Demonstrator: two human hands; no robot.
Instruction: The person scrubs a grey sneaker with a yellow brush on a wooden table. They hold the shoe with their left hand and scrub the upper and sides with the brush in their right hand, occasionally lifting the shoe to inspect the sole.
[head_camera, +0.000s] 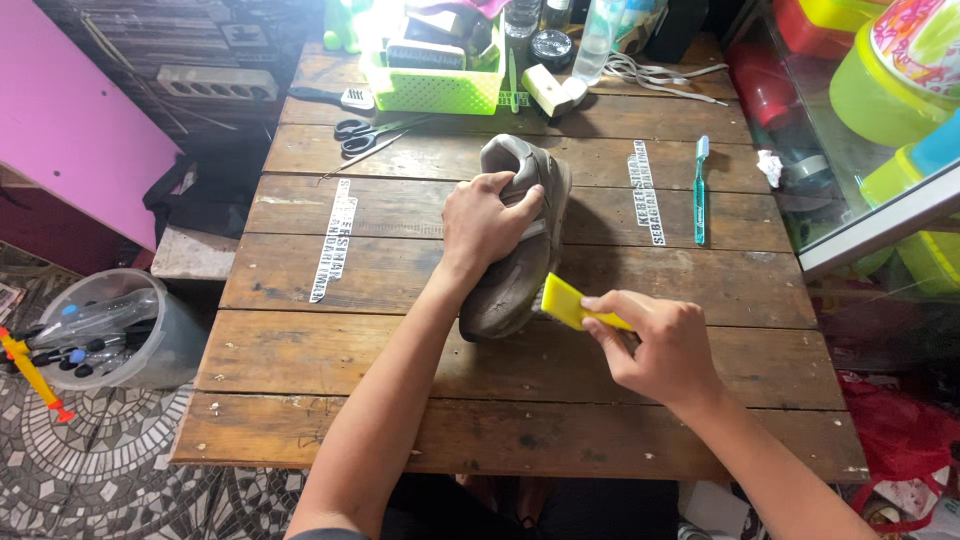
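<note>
The left hand (487, 222) is gripping a grey shoe (517, 240) by its top, and the shoe is lying in the middle of the wooden worktop (300, 350). The right hand (660, 345) is pinching a yellow pad (570, 302) and pressing it against the side of the shoe. A green toothbrush (700, 190) is lying to the right, scissors (365, 133) are lying near a green basket (435, 88) at the back.

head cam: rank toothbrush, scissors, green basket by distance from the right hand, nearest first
From the right hand:
1. Toothbrush, teal, lying lengthwise on the table's right side, just beyond the hand.
2. Scissors, across the shoe, far left of the table.
3. Green basket, at the far edge, left of centre.
Scissors and basket are close to call; the basket looks slightly farther.
</note>
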